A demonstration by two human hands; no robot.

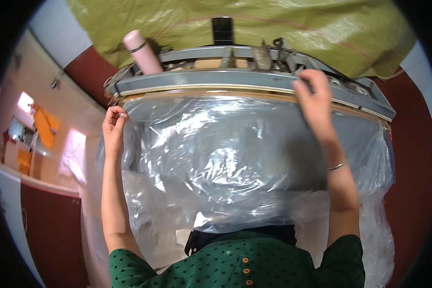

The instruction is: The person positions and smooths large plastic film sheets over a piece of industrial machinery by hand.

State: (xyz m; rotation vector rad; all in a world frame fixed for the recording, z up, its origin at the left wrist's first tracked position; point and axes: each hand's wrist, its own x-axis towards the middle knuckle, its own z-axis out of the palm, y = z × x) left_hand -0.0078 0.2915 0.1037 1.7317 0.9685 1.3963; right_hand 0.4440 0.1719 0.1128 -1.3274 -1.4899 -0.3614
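Note:
A wide sheet of clear plastic film [225, 158] lies over a grey work surface in front of me and hangs down toward my lap. My left hand [114, 127] is at the film's far left corner, thumb and fingertips pinched together on its edge. My right hand [316, 98] is raised at the right part of a long grey metal bar [201, 81]. Its fingers are bent, with a gap between thumb and forefinger, and nothing shows between them. Whether its fingertips touch the bar I cannot tell.
Behind the bar runs a metal trough holding a pink bottle [144, 53], scissors [278, 45] and small tools. Yellow-green woven sheeting [254, 24] covers the back. At the left are a pale door [53, 77] and a dark red panel [53, 230]; more loose film hangs at the right.

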